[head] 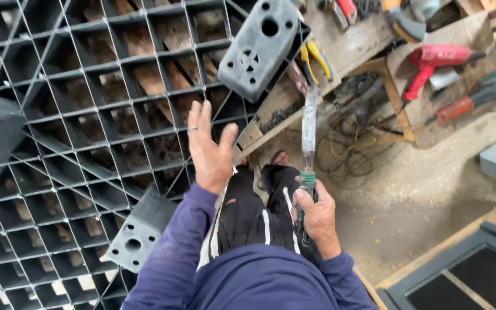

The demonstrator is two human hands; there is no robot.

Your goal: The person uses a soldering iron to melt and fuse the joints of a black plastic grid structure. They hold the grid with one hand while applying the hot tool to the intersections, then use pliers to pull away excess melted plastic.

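Upright in the right hand [317, 215], a hammer [308, 143], its head above the grip.

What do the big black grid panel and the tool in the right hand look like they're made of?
The grid panel looks like moulded plastic, dull dark grey: thin uniform ribs with pale scuffed edges. The tool in the right hand seems to have a metal shaft, with a silvery glint, and a green collar above a dark grip; the grip's material is unclear.

Dark plastic grid panel [76, 126] fills the left; its cells are open, blocked by two corner blocks [262, 46] [139, 229]. Right, bare sandy floor [420, 195] lies free; cables [354, 152] and power tools [437, 60], apparently drills, crowd the far side.
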